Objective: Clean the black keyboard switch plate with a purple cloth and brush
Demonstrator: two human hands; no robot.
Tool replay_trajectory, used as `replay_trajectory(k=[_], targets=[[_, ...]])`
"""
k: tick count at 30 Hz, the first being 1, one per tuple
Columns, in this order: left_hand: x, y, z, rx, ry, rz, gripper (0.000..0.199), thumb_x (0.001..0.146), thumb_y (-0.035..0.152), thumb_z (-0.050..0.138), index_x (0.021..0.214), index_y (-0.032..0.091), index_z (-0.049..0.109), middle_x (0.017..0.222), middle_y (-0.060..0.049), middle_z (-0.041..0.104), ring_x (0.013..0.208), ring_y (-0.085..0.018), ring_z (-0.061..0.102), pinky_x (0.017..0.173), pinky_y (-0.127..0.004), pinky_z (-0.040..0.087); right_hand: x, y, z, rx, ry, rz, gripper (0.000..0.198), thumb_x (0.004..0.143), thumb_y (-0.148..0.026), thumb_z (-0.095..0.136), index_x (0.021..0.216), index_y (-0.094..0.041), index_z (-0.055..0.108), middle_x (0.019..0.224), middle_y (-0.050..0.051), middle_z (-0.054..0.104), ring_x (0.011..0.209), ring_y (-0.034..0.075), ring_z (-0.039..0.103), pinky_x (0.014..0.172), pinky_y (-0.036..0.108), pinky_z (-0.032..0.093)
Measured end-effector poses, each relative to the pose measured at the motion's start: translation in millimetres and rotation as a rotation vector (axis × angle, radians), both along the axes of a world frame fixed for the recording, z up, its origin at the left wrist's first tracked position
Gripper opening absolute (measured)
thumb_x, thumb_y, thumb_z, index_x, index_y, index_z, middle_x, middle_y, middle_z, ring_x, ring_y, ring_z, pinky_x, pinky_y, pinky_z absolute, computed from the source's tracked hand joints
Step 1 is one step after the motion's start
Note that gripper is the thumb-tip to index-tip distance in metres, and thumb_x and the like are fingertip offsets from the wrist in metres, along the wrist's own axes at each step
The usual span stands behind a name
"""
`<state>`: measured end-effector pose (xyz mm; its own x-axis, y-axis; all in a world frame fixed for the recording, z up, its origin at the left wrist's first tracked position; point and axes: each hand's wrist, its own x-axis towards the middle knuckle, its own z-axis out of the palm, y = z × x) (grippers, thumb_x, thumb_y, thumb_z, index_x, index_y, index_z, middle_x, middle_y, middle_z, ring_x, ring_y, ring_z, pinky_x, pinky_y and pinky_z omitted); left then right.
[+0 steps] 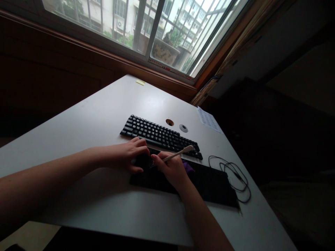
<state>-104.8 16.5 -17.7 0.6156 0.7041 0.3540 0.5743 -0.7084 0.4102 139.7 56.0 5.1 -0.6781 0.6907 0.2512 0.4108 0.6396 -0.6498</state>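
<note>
My right hand [171, 169] is closed around a slim white-handled tool [179, 152], its wider end pointing up and right. The tool's other end points down toward a small black object [142, 160] under my left hand. My left hand [133, 151] curls around that black object, thumb on the near side and fingers on the far side. Its kind is too dark to make out. Below both hands lies a flat black panel or mat [209, 183]. A purple cloth [187, 166] rests on it, partly behind my right hand. Just beyond sits a black keyboard [159, 134].
A thin black cable [244, 177] lies coiled at the right of the white table [99, 111]. Past the keyboard are an open round cable hole [170, 122] and a grey round cap [183, 128]. Printed paper [208, 119] and a yellow note [140, 82] lie near the far edges.
</note>
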Motion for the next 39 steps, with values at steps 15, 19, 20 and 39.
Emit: replay_trajectory(k=[15,19,20,39], targets=[[0.0,0.7,-1.0,-0.009,-0.011,-0.002,0.047,0.081,0.037,0.079,0.119,0.021,0.058,0.116,-0.011,0.055,0.102,-0.029,0.051,0.088,-0.042,0.050,7.0,4.8,4.1,-0.017,-0.049,-0.048,0.047,0.101,-0.046,0.055,0.062,-0.019,0.060,0.052,-0.002,0.057,0.048,0.011,0.051,0.049,0.023,0.034],[0.0,0.2,0.2,-0.002,0.005,-0.002,0.047,0.081,0.037,0.079,0.119,0.021,0.057,0.117,-0.011,0.054,0.102,-0.028,0.051,0.089,-0.042,0.050,8.7,3.4,4.3,-0.091,0.003,-0.037,0.045,0.100,-0.045,0.057,0.064,-0.019,0.063,0.052,-0.001,0.058,0.048,0.010,0.053,0.048,0.022,0.036],[0.0,0.2,0.2,-0.001,0.008,-0.005,0.047,0.082,0.037,0.079,0.119,0.021,0.057,0.118,-0.011,0.054,0.102,-0.028,0.051,0.089,-0.043,0.050,9.9,2.9,4.9,-0.139,0.013,-0.019,0.045,0.099,-0.046,0.057,0.064,-0.018,0.064,0.051,-0.002,0.058,0.046,0.010,0.052,0.047,0.022,0.037],[-0.1,-0.4,2.6,0.007,0.022,-0.012,0.045,0.084,0.038,0.077,0.120,0.021,0.056,0.115,-0.010,0.055,0.101,-0.027,0.049,0.087,-0.040,0.048,12.0,-3.0,9.4,0.014,0.110,0.047,0.046,0.100,-0.044,0.058,0.062,-0.019,0.063,0.052,-0.002,0.058,0.049,0.010,0.054,0.051,0.023,0.040]])
